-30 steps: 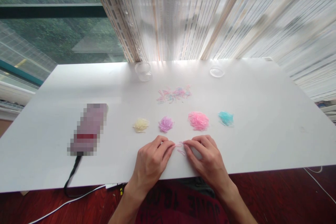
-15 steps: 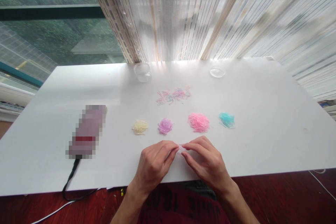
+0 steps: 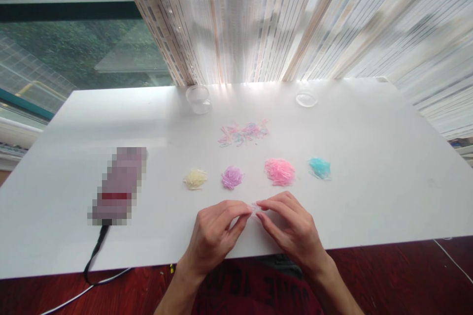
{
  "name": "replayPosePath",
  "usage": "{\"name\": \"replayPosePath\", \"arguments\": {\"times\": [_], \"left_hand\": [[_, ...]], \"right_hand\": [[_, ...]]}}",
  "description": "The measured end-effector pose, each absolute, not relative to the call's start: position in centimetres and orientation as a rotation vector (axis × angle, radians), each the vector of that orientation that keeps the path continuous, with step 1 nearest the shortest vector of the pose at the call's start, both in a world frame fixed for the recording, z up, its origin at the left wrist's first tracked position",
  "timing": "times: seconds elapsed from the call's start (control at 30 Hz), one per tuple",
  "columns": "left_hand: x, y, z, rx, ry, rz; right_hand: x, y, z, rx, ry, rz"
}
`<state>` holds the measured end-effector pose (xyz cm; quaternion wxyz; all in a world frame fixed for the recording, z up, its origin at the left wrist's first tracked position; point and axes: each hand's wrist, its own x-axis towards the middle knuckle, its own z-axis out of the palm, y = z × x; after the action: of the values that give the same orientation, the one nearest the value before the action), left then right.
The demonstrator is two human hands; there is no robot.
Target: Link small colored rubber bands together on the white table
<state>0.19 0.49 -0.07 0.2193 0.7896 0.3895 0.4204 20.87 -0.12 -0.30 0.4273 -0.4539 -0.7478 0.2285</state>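
Near the table's front edge, my left hand [image 3: 221, 229] pinches some thin pale pinkish strands [image 3: 254, 206] between thumb and fingers. Facing it, my right hand [image 3: 290, 221] has its thumb and index finger apart at the strands' other side; whether it touches them I cannot tell. Just beyond the hands lie heaps of short thin strands: a yellow pile [image 3: 195, 178], a purple pile [image 3: 232, 177], a larger pink pile [image 3: 280, 172] and a turquoise pile [image 3: 320, 168]. Farther back is a loose mixed-colour pile [image 3: 244, 133].
Clear round plastic containers [image 3: 198, 99] stand at the back left of the white table [image 3: 388, 172], and a clear round dish or lid [image 3: 306, 99] at the back right. A blurred-out device [image 3: 120, 184] with a black cable [image 3: 96, 251] lies left. Curtains [image 3: 251, 24] hang behind.
The view has shifted slightly. Both hands stay almost in place, and the left hand keeps its pinch on the strands. The piles look the same.
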Motion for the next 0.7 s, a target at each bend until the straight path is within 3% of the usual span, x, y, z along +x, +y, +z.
{"name": "replayPosePath", "arguments": {"times": [0.7], "left_hand": [[0.11, 0.54, 0.20, 2.022, 1.047, 1.179]], "right_hand": [[21.00, -0.37, -0.31, -1.111, -1.859, 0.567]]}}
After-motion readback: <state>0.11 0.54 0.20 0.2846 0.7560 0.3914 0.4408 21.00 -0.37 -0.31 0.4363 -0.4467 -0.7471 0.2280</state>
